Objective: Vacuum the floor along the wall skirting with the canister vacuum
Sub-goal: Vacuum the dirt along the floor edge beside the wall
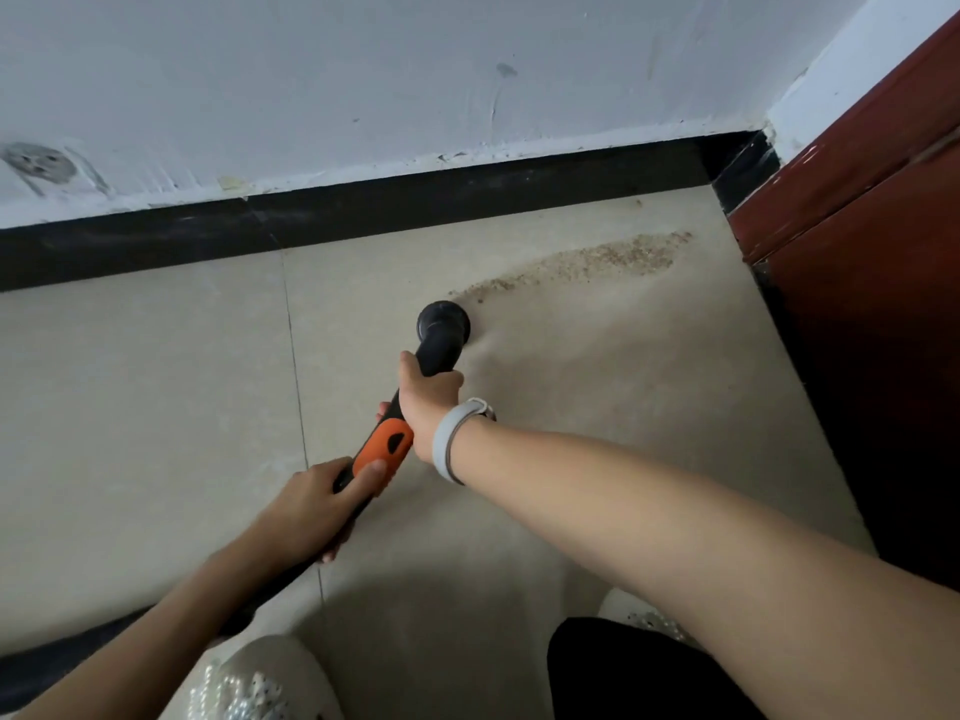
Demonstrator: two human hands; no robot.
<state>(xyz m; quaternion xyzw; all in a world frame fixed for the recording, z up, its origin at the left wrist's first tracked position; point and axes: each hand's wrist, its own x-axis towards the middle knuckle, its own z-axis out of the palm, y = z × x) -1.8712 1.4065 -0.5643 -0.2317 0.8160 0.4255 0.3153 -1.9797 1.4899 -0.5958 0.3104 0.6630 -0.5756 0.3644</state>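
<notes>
A black vacuum wand with an orange grip points down at the beige tile floor. Its round black nozzle sits on the floor just left of a streak of brown crumbs. My right hand, with a pale wristband, grips the black tube just behind the nozzle. My left hand holds the handle lower down, thumb on the orange part. The black skirting runs along the foot of the white wall, a short way beyond the nozzle.
A dark red door frame stands at the right, meeting the skirting at the corner. A black hose trails off to the lower left. My shoes show at the bottom edge. A wall socket sits at far left.
</notes>
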